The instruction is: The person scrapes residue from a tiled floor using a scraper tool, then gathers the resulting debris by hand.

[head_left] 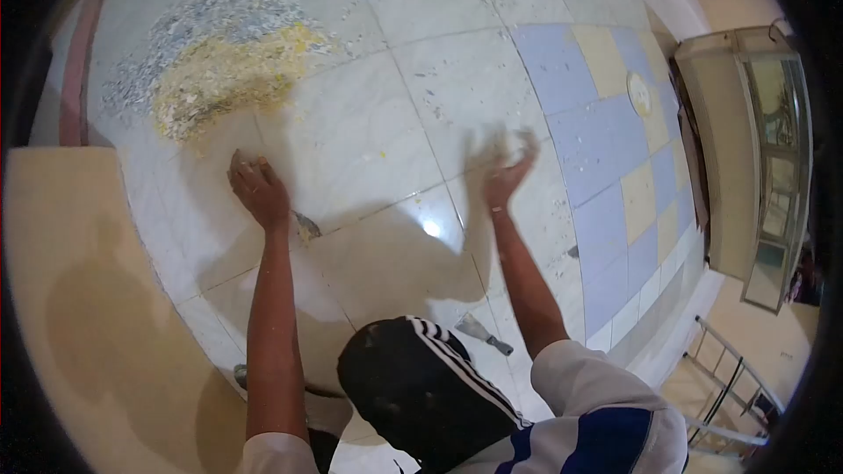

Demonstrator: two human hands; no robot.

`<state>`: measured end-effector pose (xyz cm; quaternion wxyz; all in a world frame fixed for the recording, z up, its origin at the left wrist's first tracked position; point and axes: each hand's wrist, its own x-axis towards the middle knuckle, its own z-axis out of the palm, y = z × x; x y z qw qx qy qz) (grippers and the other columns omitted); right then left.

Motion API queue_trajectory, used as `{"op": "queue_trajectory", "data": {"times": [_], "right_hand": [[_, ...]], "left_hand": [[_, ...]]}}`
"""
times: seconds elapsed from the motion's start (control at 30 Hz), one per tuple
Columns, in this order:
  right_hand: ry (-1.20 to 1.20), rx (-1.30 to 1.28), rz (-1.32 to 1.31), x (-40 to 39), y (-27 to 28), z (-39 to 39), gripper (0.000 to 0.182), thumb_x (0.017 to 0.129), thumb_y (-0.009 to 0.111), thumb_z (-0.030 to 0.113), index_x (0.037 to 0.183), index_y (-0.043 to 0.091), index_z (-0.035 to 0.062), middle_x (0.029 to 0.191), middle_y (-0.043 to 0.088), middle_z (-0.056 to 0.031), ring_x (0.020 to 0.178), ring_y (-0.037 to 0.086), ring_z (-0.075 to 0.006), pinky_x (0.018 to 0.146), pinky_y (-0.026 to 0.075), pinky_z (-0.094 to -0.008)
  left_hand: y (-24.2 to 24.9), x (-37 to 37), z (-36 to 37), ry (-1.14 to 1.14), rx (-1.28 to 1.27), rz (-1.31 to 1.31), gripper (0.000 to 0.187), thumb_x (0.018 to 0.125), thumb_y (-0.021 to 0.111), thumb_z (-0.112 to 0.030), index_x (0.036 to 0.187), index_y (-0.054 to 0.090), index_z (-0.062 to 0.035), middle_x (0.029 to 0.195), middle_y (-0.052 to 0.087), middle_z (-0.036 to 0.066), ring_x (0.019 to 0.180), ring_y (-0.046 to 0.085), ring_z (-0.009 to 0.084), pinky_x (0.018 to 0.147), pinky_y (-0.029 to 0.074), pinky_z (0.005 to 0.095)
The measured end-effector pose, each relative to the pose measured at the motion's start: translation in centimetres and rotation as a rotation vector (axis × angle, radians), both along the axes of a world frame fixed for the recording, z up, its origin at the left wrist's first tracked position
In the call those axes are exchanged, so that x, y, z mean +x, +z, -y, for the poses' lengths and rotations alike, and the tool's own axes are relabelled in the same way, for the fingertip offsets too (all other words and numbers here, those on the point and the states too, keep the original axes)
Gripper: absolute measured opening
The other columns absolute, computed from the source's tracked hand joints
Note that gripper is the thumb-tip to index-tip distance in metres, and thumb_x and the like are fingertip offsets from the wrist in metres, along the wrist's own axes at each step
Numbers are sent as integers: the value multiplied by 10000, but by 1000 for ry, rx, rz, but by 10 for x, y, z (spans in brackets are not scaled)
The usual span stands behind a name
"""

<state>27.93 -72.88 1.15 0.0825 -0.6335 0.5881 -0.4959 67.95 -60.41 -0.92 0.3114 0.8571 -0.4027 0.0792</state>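
My left hand (259, 191) is low over the tiled floor, just short of a heap of paint-like chips (224, 88). Its fingers are loosely spread, and I see nothing held in them. The heap is yellow and cream on the near side, grey-blue on the far side. Farther right, my right hand (507, 177) is raised over the pale tiles, fingers apart and smeared by motion, with nothing visible in it. A putty knife (483, 333) lies on the floor by my striped knee. Beside my left wrist is a small dark object (307, 226) whose kind I cannot make out.
Blue and yellow tiles (597, 149) on the right carry a round pale disc (639, 94) and scattered chips. A cabinet with glass panes (746, 158) stands beyond them, and a metal ladder (724, 377) is at lower right. A beige wall (79, 298) borders the left.
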Motion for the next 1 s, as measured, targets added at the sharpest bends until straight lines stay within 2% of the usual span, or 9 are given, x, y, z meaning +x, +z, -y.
{"op": "queue_trajectory", "data": {"times": [0.1, 0.23, 0.27, 0.3, 0.4, 0.5, 0.73, 0.93, 1.0], "right_hand": [[-553, -59, -313, -166, -31, 7, 504, 1061, 595, 396, 1355, 552, -12, 1348, 590, -200, 1308, 513, -405, 1114, 361, -519], [-828, 249, -629, -270, -49, -8, 552, 1061, 561, 465, 1394, 566, 24, 1385, 588, -225, 1349, 517, -363, 1058, 415, -510], [-730, 258, -701, -369, -153, 11, 601, 1065, 498, 518, 1432, 565, 47, 1444, 563, -218, 1397, 494, -354, 1116, 388, -549], [-503, 122, -466, -356, -158, 32, 602, 1053, 514, 516, 1455, 557, 70, 1471, 547, -210, 1419, 473, -365, 1156, 356, -561], [-396, 175, -970, -217, -88, 53, 537, 975, 577, 307, 1480, 575, 121, 1566, 489, -218, 1498, 403, -394, 1196, 353, -580], [-163, 169, -689, -84, -99, 90, 648, 993, 603, 375, 1548, 478, 66, 1643, 406, -211, 1516, 384, -383, 1151, 342, -649], [297, 38, -107, 218, -62, 82, 606, 1009, 667, 370, 1492, 540, 26, 1620, 433, -228, 1511, 396, -359, 1187, 308, -527], [116, -93, 91, 144, -13, 51, 614, 919, 786, 291, 1447, 583, 55, 1677, 331, -223, 1547, 312, -440, 1238, 165, -604], [-134, -129, -561, 37, -23, 21, 622, 927, 778, 326, 1452, 568, 67, 1588, 444, -203, 1494, 382, -409, 1200, 275, -583]], "left_hand": [[-12, 6, -1, -53, -26, 47, 374, 1078, 557, -243, 1319, 547, 43, 1457, 540, 200, 1334, 514, 390, 1124, 408, 527], [-28, 17, -6, -122, -16, 173, 377, 1075, 563, -256, 1319, 564, 31, 1401, 592, 187, 1290, 546, 396, 1084, 427, 513], [-23, 14, -6, -102, -20, 135, 387, 1077, 558, -266, 1326, 565, 31, 1395, 594, 189, 1286, 549, 395, 1084, 427, 511], [-15, 8, -3, -81, -22, 98, 398, 1079, 553, -275, 1334, 565, 30, 1390, 596, 191, 1282, 551, 394, 1084, 427, 510], [-4, 5, 0, -74, -9, 41, 429, 1085, 535, -302, 1357, 563, 30, 1379, 596, 200, 1281, 551, 389, 1090, 419, 508], [-13, 8, -2, -102, -1, 66, 441, 1088, 527, -310, 1366, 562, 30, 1379, 593, 202, 1280, 548, 387, 1103, 404, 509], [-5, 7, 0, -130, 32, 0, 440, 1091, 522, -316, 1359, 564, 31, 1409, 573, 198, 1305, 529, 383, 1118, 390, 510], [-15, 12, -3, -161, 10, 46, 496, 1090, 522, -345, 1359, 545, 71, 1513, 508, 209, 1397, 468, 395, 1164, 362, 520], [-11, 9, -3, -148, 1, 22, 529, 1089, 520, -369, 1367, 536, 81, 1550, 475, 212, 1422, 449, 399, 1185, 345, 522]]}}
